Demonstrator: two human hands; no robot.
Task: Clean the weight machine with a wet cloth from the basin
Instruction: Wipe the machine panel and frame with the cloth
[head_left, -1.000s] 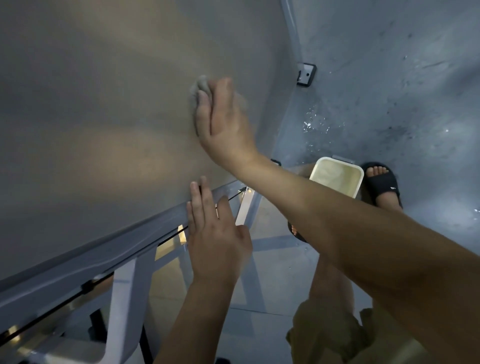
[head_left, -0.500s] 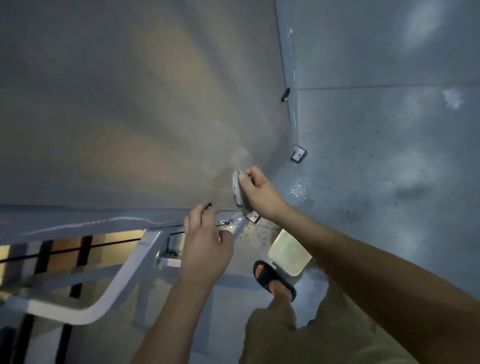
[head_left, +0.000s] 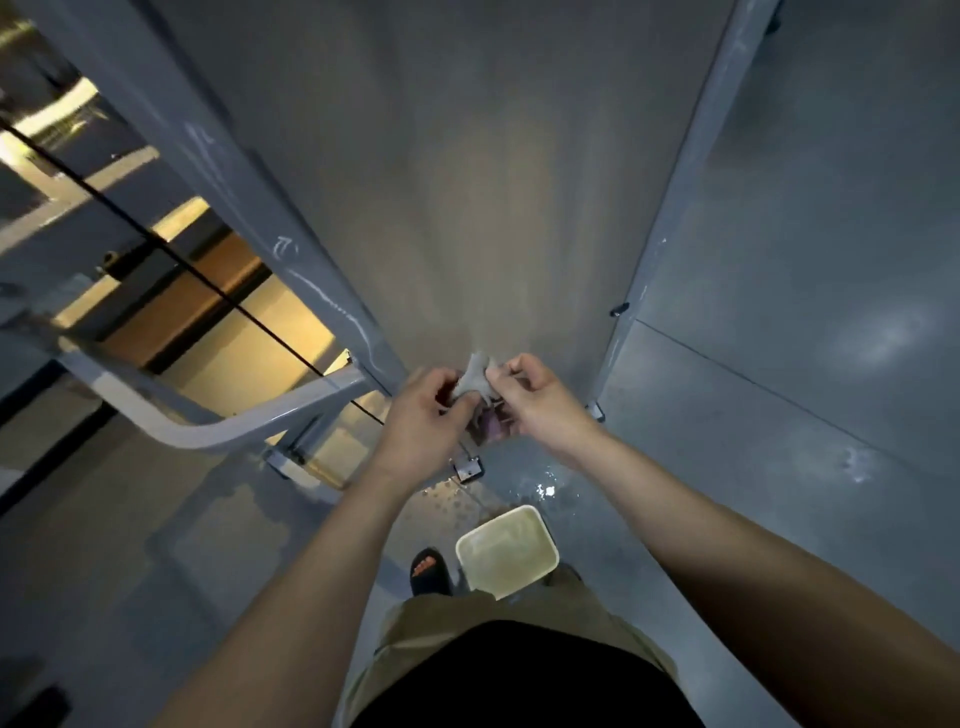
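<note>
A grey floor (head_left: 779, 493) and tall grey machine panel (head_left: 467, 182). In front of the panel, the left hand (head_left: 421, 415) and right hand (head_left: 540, 402) pinch one crumpled cloth (head_left: 474, 382) between them. A basin (head_left: 506, 551) sits on the floor below.

light: dim, cool grey | source: warm amber glow behind the frame post (head_left: 260, 223) at left, faint yellowish wash down the weight machine panel (head_left: 483, 182) | glare: white glints on wet floor (head_left: 727, 467), hazy sheen at right | focus: soft; cloth (head_left: 474, 382) between left hand (head_left: 421, 415) and right hand (head_left: 540, 402) smeared | edges: wide-angle bowing, dark lower corners
</note>
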